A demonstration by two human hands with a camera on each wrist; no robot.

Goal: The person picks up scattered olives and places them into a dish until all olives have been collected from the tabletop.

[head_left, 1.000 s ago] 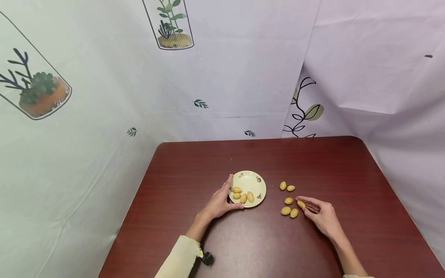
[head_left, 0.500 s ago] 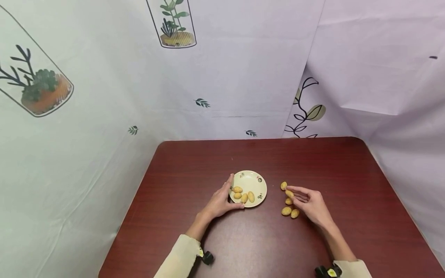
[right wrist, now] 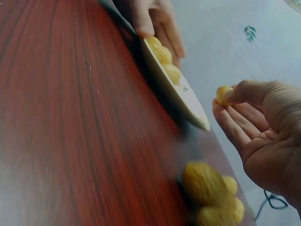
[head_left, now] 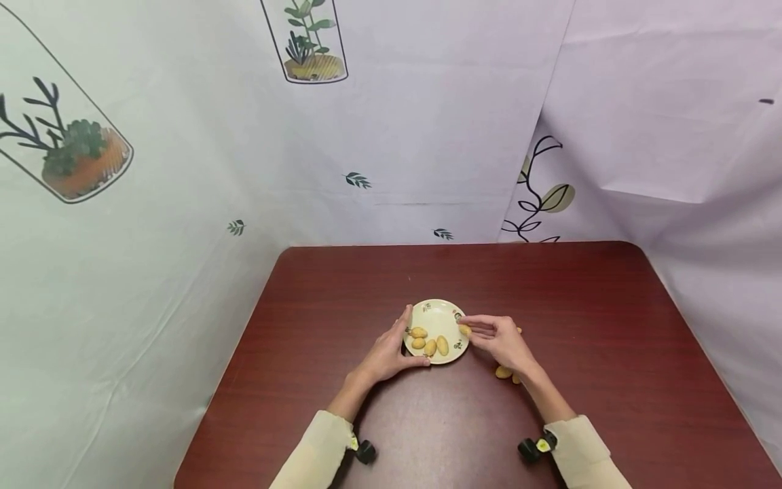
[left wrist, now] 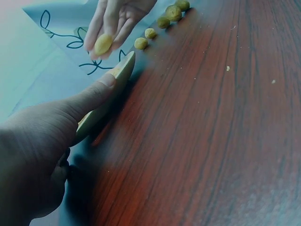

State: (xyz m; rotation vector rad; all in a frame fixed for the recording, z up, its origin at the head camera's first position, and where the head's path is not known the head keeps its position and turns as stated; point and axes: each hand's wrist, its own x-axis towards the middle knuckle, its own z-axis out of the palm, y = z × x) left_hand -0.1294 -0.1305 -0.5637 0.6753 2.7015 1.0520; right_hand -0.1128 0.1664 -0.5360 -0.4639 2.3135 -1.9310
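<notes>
In the head view, a small cream plate [head_left: 437,315] with printed motifs sits on the table. Several small yellow oval fruits [head_left: 442,345] lie toward its near side. My left hand [head_left: 381,356] holds the plate at its left, thumb on the near rim and fingers along the far left edge. My right hand [head_left: 504,343] pinches one yellow oval fruit [head_left: 465,330] between thumb and fingertips, over the plate's right rim. The right wrist view shows this fruit [right wrist: 223,95] raised above the plate's level.
Several more fruits [head_left: 504,372] lie on the dark red table [head_left: 342,292] right of the plate, partly hidden by the right hand and forearm in the head view. Pale printed cloth [head_left: 397,136] hangs behind the table and along its sides.
My right hand has carried a fruit picked up from the group on the right leftward to the plate's edge. The left hand and plate have stayed in place.
</notes>
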